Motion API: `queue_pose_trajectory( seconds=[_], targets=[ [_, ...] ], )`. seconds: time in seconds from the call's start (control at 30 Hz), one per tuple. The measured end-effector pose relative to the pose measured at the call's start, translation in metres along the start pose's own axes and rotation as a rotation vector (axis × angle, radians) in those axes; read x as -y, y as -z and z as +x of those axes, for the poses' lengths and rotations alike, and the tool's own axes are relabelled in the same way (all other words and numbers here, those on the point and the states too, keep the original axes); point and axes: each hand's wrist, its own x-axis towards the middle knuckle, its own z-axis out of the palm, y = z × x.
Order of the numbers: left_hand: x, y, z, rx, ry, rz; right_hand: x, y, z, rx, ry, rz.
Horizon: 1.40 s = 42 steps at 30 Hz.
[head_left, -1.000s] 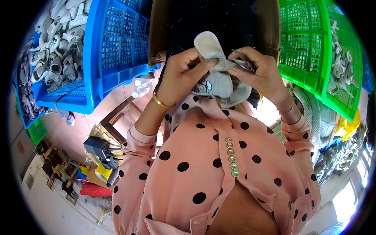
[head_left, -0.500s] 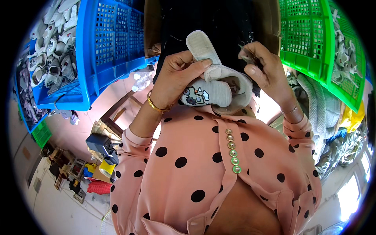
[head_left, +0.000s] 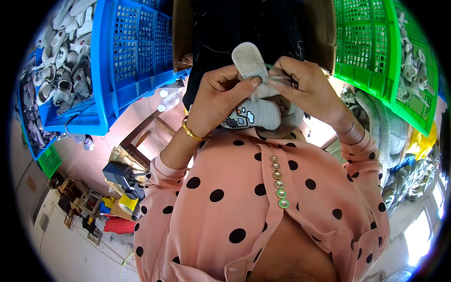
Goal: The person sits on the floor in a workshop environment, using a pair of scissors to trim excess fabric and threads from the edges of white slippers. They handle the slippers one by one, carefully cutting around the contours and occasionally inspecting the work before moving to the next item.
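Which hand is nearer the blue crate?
Left. The left hand holds the small grey shoe on the side toward the blue crate; the right hand grips the shoe's far side.

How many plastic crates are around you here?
3 that I can make out: a big blue crate upper left, a green crate upper right, and a small green crate at far left. Others may be hidden.

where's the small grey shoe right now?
Head view, upper centre: the small grey shoe is held between the left hand and the right hand, above the pink polka-dot blouse, between the blue crate and green crate.
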Motion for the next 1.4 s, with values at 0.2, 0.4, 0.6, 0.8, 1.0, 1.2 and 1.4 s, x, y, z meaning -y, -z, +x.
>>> queue_pose_trajectory(
  seconds=[0.2,0.4,0.6,0.8,1.0,1.2,1.4],
  targets=[
    [0.002,0.006,0.002,0.018,0.026,0.059,-0.002,-0.001,-0.003,0.018,0.133,-0.326],
    [0.003,0.005,0.002,-0.020,0.046,0.076,-0.001,-0.012,-0.005,-0.043,0.099,-0.325],
    [0.013,0.008,0.006,-0.034,0.048,-0.038,-0.014,-0.001,0.000,0.007,-0.146,0.840],
    [0.009,0.010,0.007,-0.054,0.139,-0.198,-0.010,0.005,-0.005,-0.240,0.037,-0.073],
    [0.013,0.017,0.010,-0.051,0.174,-0.257,-0.010,0.012,-0.010,-0.058,0.123,-0.634],
    [0.014,0.018,0.010,-0.048,0.178,-0.259,-0.011,0.013,-0.003,0.031,0.140,-0.769],
    [0.014,0.018,0.010,-0.032,0.170,-0.273,-0.017,0.010,0.000,0.061,0.134,-0.726]
  ],
)
